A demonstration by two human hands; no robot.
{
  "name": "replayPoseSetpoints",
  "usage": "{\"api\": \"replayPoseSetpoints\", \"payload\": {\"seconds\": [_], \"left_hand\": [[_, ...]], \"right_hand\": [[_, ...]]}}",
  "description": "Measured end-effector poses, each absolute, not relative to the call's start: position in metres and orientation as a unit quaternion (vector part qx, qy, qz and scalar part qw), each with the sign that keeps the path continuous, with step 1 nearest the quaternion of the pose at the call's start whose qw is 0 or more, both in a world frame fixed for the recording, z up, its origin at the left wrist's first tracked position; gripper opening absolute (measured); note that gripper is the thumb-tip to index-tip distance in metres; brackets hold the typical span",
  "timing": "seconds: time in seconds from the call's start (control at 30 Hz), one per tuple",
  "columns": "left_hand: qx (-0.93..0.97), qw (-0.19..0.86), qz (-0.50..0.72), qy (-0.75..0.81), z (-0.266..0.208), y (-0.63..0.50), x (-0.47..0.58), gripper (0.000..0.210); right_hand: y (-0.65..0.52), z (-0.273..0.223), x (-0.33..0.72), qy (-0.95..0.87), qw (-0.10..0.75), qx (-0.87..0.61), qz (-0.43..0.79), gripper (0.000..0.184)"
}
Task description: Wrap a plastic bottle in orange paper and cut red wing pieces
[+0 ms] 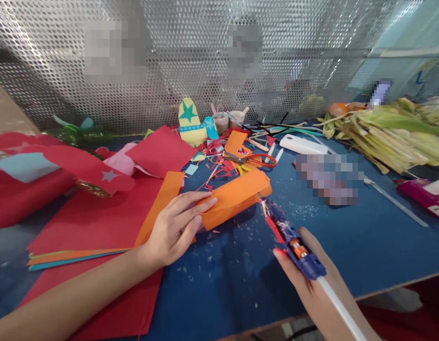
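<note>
My left hand (pixel 178 225) grips the near-left end of a folded strip of orange paper (pixel 237 192), its fingers lying over the top and the thumb along the near edge. My right hand (pixel 318 270) is closed around a blue hot glue gun (pixel 288 237) with a white glue stick (pixel 338 305) sticking out of its back. The gun's nozzle is at the right end of the orange paper, close to its lower edge; I cannot tell whether it touches. Under my left forearm lie stacked red sheets (pixel 109 213).
Orange-handled scissors (pixel 265 159) lie among paper scraps (pixel 219 158) beyond the orange paper. A yellow cutout with a green star (pixel 188 113) stands at the back. Dried corn husks (pixel 382 132) are piled at right, near a magenta device (pixel 421 196). Perforated metal (pixel 191 52) closes off the far side.
</note>
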State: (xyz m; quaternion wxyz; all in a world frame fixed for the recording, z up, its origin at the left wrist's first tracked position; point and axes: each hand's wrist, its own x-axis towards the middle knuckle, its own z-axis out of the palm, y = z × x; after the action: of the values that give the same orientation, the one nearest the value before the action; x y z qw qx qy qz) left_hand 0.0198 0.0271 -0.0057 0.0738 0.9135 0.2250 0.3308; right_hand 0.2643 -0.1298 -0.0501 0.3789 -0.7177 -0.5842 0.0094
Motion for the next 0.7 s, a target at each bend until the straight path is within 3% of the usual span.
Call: {"api": "replayPoseSetpoints", "payload": {"seconds": [0.33,0.7], "left_hand": [[0.913,0.074,0.340,0.211,-0.009,0.029,0.019,0.041],[0.915,0.073,0.337,0.209,-0.008,0.029,0.019,0.040]], "right_hand": [[-0.119,-0.028,0.268,-0.587,0.389,-0.711,-0.011,0.041],[-0.114,-0.016,0.269,-0.538,0.408,-0.733,0.077,0.048]]}}
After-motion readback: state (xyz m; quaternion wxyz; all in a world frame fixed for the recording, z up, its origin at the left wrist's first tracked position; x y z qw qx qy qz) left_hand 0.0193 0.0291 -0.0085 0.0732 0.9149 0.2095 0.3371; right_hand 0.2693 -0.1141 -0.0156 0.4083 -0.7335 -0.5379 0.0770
